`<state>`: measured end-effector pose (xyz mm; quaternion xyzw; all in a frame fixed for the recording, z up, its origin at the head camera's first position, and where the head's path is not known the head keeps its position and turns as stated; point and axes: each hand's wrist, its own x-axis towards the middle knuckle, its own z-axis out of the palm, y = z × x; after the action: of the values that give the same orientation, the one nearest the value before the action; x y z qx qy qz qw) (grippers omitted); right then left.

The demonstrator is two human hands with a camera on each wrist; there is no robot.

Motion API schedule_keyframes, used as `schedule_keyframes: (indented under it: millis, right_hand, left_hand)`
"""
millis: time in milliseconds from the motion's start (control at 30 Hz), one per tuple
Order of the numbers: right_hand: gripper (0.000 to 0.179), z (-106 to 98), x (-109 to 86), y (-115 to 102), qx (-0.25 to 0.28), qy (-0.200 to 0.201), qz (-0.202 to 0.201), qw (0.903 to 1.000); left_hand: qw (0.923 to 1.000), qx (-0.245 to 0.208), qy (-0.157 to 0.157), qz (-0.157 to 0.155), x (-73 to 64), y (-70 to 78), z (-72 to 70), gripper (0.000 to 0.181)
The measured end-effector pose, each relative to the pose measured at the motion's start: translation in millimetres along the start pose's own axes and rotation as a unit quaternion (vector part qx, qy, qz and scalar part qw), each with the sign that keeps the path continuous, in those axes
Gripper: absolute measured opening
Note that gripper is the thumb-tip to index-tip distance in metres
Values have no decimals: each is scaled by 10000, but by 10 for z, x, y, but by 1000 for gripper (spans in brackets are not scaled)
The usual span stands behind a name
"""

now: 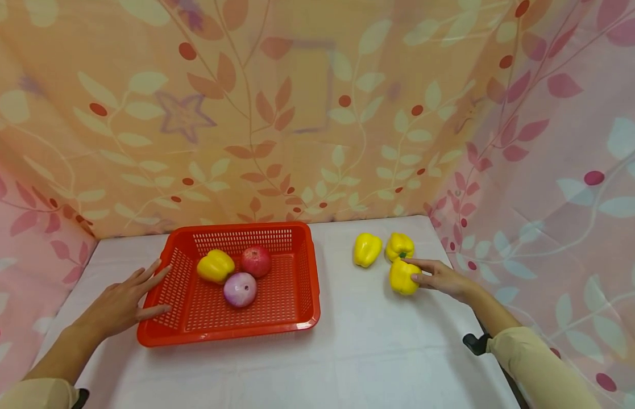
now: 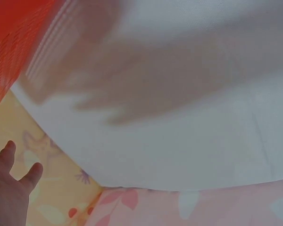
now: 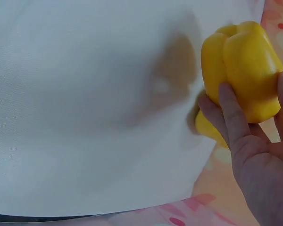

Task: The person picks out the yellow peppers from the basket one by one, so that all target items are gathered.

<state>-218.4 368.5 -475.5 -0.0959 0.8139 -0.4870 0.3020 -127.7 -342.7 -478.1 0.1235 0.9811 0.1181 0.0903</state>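
My right hand (image 1: 440,280) grips a yellow bell pepper (image 1: 403,278), fingers and thumb about its sides. In the right wrist view this bell pepper (image 3: 243,70) is raised over the white table, its shadow apart from it. Just behind it are two more yellow bell peppers, one at the right (image 1: 400,245) and one at the left (image 1: 367,250). My left hand (image 1: 120,304) has its fingers spread over the left rim of a red plastic basket (image 1: 276,289). Inside the basket lie a yellow bell pepper (image 1: 215,266), a pomegranate (image 1: 256,261) and a round purple-white eggplant (image 1: 240,289).
A white cloth (image 1: 358,352) covers the table. Floral curtains hang behind it (image 1: 307,142) and on both sides, close to the table's edges. The basket takes up the left half of the table.
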Motion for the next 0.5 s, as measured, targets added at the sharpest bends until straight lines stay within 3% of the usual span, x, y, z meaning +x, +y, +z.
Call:
schedule_keyframes:
  millis: [333, 500]
  right_hand:
    - [59, 14, 144, 223, -268, 497, 349, 9978]
    - [61, 20, 173, 236, -62, 536, 371, 9979]
  left_hand:
    - [10000, -1, -27, 1, 14, -13, 8, 100]
    - [10000, 48, 44, 65, 12, -28, 5, 100]
